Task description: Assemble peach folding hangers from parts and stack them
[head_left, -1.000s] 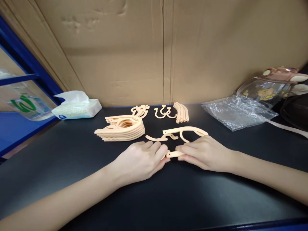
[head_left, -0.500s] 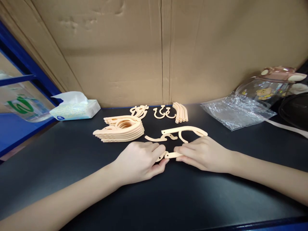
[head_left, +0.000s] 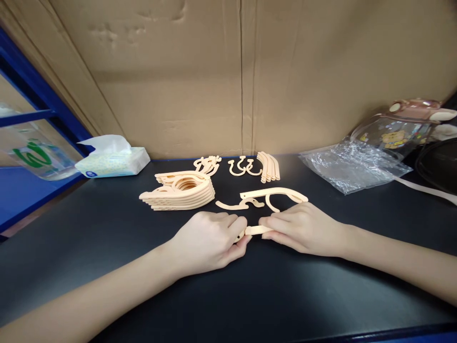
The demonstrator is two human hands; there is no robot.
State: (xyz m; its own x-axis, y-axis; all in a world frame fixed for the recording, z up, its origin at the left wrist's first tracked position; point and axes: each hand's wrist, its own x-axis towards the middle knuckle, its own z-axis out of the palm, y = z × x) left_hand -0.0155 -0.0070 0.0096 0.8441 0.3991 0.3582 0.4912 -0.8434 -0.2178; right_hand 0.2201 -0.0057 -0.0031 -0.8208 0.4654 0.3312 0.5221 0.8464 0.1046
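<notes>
My left hand (head_left: 214, 240) is closed on a cream plastic hanger piece (head_left: 240, 236), mostly hidden by the fingers, with a small hole showing. My right hand (head_left: 300, 228) pinches a cream hanger arm (head_left: 255, 230), whose end meets the left piece between my hands. Just beyond them lie another curved hanger arm (head_left: 271, 192), its far end by my right knuckles, and a loose hook-shaped piece (head_left: 232, 206). To the left sits a stack of folded cream hangers (head_left: 182, 193).
Along the back are a pile of hooks (head_left: 207, 165), several loose hooks (head_left: 237, 167) and a bundle of hanger arms (head_left: 269, 166). A tissue pack (head_left: 114, 161) lies back left; a clear plastic bag (head_left: 350, 166) and a transparent bear-print container (head_left: 392, 136) are back right. Cardboard (head_left: 171, 85) stands behind.
Between my hands the two pieces have come closer together, and the hole at the end of the right-hand arm no longer shows. Both hands stay nearly in place.
</notes>
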